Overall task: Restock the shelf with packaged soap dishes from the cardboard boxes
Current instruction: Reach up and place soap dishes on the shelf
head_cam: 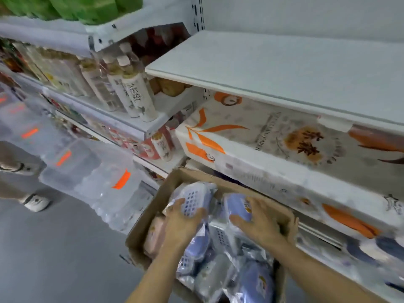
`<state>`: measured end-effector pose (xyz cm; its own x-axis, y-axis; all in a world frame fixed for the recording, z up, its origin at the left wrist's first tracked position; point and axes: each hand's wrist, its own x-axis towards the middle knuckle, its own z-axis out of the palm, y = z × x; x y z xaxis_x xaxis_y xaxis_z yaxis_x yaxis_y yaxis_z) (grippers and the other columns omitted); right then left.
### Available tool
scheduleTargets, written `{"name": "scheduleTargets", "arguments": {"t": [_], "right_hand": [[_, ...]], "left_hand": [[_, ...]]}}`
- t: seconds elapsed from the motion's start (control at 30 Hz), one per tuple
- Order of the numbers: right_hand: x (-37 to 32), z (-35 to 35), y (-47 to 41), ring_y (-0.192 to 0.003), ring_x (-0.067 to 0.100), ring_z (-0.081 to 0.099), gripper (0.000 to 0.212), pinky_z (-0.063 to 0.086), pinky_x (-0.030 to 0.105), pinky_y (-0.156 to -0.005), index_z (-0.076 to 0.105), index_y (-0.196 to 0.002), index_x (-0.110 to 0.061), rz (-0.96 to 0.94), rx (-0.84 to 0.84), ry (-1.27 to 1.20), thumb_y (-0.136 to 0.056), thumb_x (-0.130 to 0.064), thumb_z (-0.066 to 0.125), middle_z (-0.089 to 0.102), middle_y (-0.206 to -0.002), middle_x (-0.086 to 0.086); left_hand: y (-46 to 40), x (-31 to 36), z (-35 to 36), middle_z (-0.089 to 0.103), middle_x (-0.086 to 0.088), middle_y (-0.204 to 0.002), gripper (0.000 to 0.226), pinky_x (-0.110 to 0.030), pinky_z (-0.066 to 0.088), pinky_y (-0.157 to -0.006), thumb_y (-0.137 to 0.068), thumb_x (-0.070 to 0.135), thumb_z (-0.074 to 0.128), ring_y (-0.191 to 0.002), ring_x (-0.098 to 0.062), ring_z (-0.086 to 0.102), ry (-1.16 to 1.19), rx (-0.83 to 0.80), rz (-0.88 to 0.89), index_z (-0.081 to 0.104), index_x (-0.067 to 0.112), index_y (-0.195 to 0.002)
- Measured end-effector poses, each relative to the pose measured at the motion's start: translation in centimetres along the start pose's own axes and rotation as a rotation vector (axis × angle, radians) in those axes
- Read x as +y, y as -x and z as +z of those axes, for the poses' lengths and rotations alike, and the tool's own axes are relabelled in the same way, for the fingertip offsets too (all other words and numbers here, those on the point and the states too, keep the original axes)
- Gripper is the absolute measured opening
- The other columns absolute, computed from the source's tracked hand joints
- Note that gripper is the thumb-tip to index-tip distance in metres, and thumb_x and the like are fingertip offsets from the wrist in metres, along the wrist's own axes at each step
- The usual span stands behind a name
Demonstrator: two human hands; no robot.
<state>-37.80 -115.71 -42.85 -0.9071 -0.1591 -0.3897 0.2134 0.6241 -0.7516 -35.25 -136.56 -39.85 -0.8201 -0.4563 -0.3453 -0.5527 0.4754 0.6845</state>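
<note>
An open cardboard box sits low in front of the shelving, filled with several packaged soap dishes in clear wrap, mostly blue, one pink at its left side. My left hand grips a blue-and-white packaged soap dish at the top of the pile. My right hand grips another blue packaged soap dish near the box's far right corner. A bare white shelf board runs above at the upper right.
Large tissue packs with orange leaf print fill the shelf under the bare board. White bottles stand on the left shelves. Shrink-wrapped water packs with orange tape lie on the grey floor, beside another person's shoe.
</note>
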Motion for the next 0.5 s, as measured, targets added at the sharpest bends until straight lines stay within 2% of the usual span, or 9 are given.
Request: {"name": "scheduleTargets", "arguments": {"t": [0.13,0.2,0.27,0.37,0.5], "right_hand": [[-0.1,3.8,-6.6,-0.142,0.026,0.027,0.091,0.032,0.041,-0.111,0.022,-0.152,-0.021,0.109,0.007,0.078,-0.082,-0.059,0.066,0.02,-0.158,0.004],[0.1,5.2,-8.2,-0.146,0.027,0.014,0.084,0.021,0.038,-0.116,0.021,-0.152,-0.021,0.145,-0.066,0.113,-0.087,-0.055,0.062,0.013,-0.157,0.004],[0.5,5.9,-9.3,-0.147,0.029,0.01,0.077,0.018,0.039,-0.118,0.023,-0.151,-0.026,0.177,-0.141,0.156,-0.089,-0.055,0.059,0.01,-0.158,0.006],[0.5,6.2,-9.9,-0.149,0.03,0.006,0.072,0.018,0.041,-0.119,0.021,-0.152,-0.031,0.199,-0.204,0.191,-0.092,-0.052,0.055,0.006,-0.16,0.006],[-0.4,3.7,-8.6,-0.15,0.026,0.001,0.075,0.016,0.038,-0.119,0.015,-0.155,-0.023,0.153,-0.184,0.245,-0.095,-0.049,0.052,0.002,-0.163,0.005]], "left_hand": [[-8.2,-1.8,2.6,0.024,-0.001,-0.155,0.071,-0.041,0.034,-0.108,-0.085,0.05,0.068,-0.138,-0.03,0.028,-0.244,-0.115,0.1,0.038,0.028,-0.146],[-10.7,-3.0,3.7,0.015,0.001,-0.16,0.073,-0.044,0.027,-0.114,-0.087,0.055,0.063,-0.145,-0.03,0.013,-0.369,-0.249,0.131,0.033,0.03,-0.149],[-12.1,-3.6,4.3,0.008,0.005,-0.163,0.075,-0.048,0.02,-0.118,-0.088,0.062,0.056,-0.149,-0.027,0.002,-0.489,-0.359,0.141,0.029,0.033,-0.152],[-12.8,-3.5,4.6,0.005,0.003,-0.165,0.075,-0.05,0.011,-0.12,-0.091,0.066,0.048,-0.15,-0.029,-0.003,-0.588,-0.418,0.139,0.024,0.034,-0.153],[-11.7,-1.2,3.9,0.008,0.0,-0.165,0.074,-0.048,0.006,-0.121,-0.093,0.066,0.043,-0.151,-0.03,-0.002,-0.645,-0.407,0.178,0.023,0.029,-0.155]]}}
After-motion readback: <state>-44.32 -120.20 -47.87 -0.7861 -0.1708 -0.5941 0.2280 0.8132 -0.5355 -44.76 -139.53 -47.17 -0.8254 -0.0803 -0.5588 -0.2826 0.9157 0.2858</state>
